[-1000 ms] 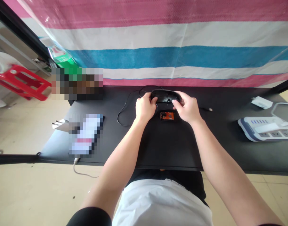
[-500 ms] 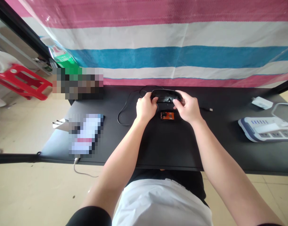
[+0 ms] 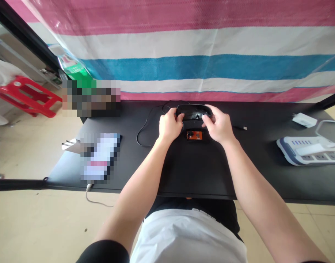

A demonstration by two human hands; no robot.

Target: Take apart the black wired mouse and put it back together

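My left hand (image 3: 170, 126) and my right hand (image 3: 218, 126) hold a glossy black oblong casing (image 3: 193, 112) with rounded ends between them. Each hand grips one end, thumbs resting on the side that faces me. Fingers behind the casing are hidden. Just below it, a small orange circuit board (image 3: 197, 135) with a black part on its left lies on the black table (image 3: 194, 171), apart from both hands. A thin black cable (image 3: 140, 133) loops out to the left of my left hand. Beyond my right hand lies a USB plug (image 3: 244, 128).
At left lies a blurred phone (image 3: 101, 157) with a charging cable (image 3: 97, 202), beside a white plug adapter (image 3: 71, 145). On the right are a power strip (image 3: 311, 151) and a white charger (image 3: 304, 119). A striped sheet (image 3: 200, 67) hangs behind; a red stool (image 3: 27, 96) stands left.
The casing has tilted slightly, so more of its glossy near face shows. Both hands keep their grip in nearly the same place. The view has shifted a little.
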